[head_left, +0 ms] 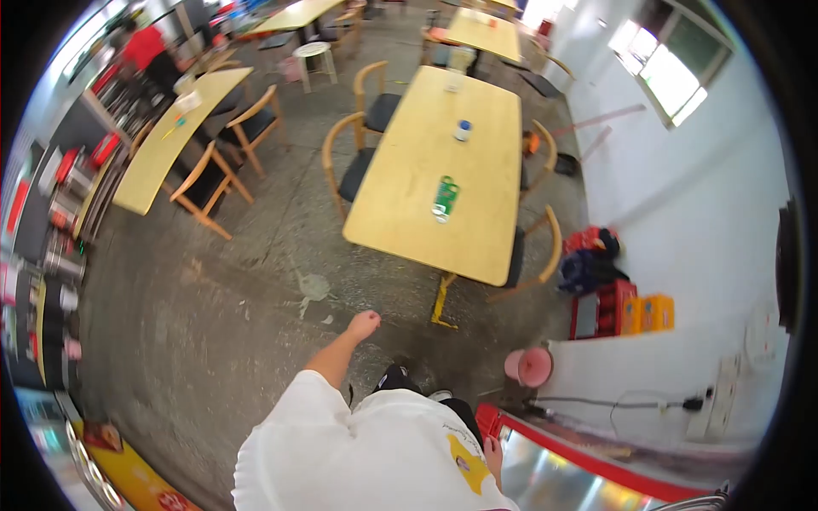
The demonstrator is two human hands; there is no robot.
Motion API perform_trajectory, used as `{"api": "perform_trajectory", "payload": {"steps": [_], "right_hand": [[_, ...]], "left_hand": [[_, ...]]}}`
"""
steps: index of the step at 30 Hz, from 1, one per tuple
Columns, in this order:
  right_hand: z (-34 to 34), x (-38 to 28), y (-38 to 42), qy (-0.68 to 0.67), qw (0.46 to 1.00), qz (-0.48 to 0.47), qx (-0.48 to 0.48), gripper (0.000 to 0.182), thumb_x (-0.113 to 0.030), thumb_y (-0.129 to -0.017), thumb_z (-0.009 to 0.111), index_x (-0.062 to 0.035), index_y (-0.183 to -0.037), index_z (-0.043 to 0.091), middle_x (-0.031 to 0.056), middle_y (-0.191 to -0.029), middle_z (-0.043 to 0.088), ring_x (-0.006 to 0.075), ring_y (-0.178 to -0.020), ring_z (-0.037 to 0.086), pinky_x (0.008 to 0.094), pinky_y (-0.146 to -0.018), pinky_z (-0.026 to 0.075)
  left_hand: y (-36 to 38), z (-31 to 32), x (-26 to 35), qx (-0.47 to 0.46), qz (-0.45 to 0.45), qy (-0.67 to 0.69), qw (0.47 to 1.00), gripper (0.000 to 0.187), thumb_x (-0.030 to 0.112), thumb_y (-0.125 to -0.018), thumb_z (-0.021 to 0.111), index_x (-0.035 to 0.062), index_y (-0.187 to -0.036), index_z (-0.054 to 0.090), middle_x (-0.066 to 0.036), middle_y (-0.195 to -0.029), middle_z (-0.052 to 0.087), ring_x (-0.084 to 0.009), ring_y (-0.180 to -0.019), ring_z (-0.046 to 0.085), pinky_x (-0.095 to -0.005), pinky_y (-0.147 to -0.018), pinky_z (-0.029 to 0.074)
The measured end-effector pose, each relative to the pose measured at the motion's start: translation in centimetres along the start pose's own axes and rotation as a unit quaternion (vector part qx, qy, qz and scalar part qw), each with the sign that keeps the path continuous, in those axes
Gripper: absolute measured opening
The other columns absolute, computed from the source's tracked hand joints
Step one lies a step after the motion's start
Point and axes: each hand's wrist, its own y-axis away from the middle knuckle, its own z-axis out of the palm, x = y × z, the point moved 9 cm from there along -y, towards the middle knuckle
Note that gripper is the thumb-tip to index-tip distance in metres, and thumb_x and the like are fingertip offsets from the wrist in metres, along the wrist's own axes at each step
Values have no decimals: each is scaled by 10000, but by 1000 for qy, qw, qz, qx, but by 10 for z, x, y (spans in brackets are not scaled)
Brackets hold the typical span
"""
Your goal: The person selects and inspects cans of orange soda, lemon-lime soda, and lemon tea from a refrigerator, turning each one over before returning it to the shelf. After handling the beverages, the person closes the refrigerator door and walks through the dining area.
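Note:
My left hand (365, 324) swings out in front of my white shirt, over the grey floor, with its fingers curled in and nothing showing in them. Low at my right side, my right hand (492, 453) is beside the red frame of a glass-topped cooler (545, 464); its fingers reach the frame's corner in this view, and I cannot tell whether they grip it. Ahead stands a long wooden table (400, 204). On it lie a green-and-clear package (445, 198) and a small white jar with a blue lid (463, 129).
Wooden chairs with dark seats (351, 166) flank the table. A pink bucket (530, 367) stands by the right wall, near red and orange crates (648, 314). At left, a second table (141, 175) stands near a person in red (145, 49). A cable (613, 403) runs along the wall.

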Motion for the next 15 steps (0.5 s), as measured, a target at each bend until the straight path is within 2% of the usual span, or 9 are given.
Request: {"api": "perform_trajectory", "payload": {"steps": [1, 3, 4, 5, 6, 8, 9, 12, 15], "right_hand": [[5, -47, 0, 21, 998, -52, -29, 348, -229, -977, 590, 13, -1223, 637, 168, -1204, 656, 254, -1117, 616, 348, -980, 470], [22, -100, -13, 60, 979, -170, -91, 349, -179, -949, 622, 15, -1239, 617, 166, -1236, 636, 264, -1158, 599, 360, -1005, 460], [37, -108, -26, 88, 967, -198, -131, 356, -168, -924, 643, 23, -1223, 624, 181, -1211, 646, 280, -1141, 615, 361, -1007, 463], [50, -149, -15, 111, 948, -251, -162, 358, -196, -920, 647, 8, -1213, 634, 178, -1192, 658, 290, -1126, 628, 364, -995, 472], [64, -190, 0, 130, 924, -303, -193, 360, -225, -916, 651, -8, -1203, 644, 175, -1172, 670, 299, -1112, 641, 368, -983, 481], [107, -185, -19, 191, 879, -336, -278, 358, -263, -918, 643, -34, -1194, 656, 168, -1158, 679, 309, -1099, 646, 378, -964, 493], [131, -179, -23, 250, 834, -353, -343, 359, -300, -921, 634, -60, -1185, 667, 161, -1144, 688, 318, -1086, 652, 388, -945, 504], [143, -240, -19, 232, 802, -386, -392, 360, -365, -923, 608, -115, -1172, 685, 132, -1150, 692, 324, -1091, 645, 412, -919, 517], [206, -185, -85, 315, 756, -371, -438, 341, -373, -933, 569, -146, -1146, 709, 110, -1167, 689, 319, -1091, 647, 437, -922, 523]], "left_hand": [[12, 4, -25, 12, -4, -24, 1000, 332, 301, -880, 566, 14, -972, 705, -164, -902, 725, -324, -821, 696, -425, -770, 552], [60, 18, -62, -10, -91, -122, 988, 340, 288, -873, 550, 9, -975, 716, -210, -983, 718, -393, -914, 689, -474, -838, 548], [69, 39, -93, 1, 40, -259, 965, 313, 314, -849, 573, 61, -938, 735, -174, -876, 729, -323, -797, 704, -465, -742, 546], [88, 65, -128, -111, -50, -260, 958, 314, 314, -824, 582, 65, -916, 750, -189, -887, 728, -375, -833, 702, -506, -775, 539], [117, 83, -146, -174, -75, -304, 933, 302, 303, -823, 590, 71, -912, 762, -188, -916, 732, -366, -850, 709, -498, -774, 543], [163, 111, -174, -231, -116, -310, 915, 309, 301, -839, 594, 83, -982, 760, -197, -999, 727, -369, -913, 702, -496, -804, 537], [178, 118, -185, -226, -120, -287, 923, 322, 313, -839, 594, 89, -1005, 756, -194, -1016, 725, -368, -929, 699, -495, -815, 535], [206, 114, -221, -190, -111, -224, 949, 368, 349, -842, 595, 104, -1071, 745, -186, -1068, 720, -365, -978, 690, -494, -847, 529], [227, 70, -214, -144, -135, -195, 961, 394, 372, -846, 599, 103, -1098, 740, -176, -1086, 722, -348, -993, 692, -479, -855, 530]]}}
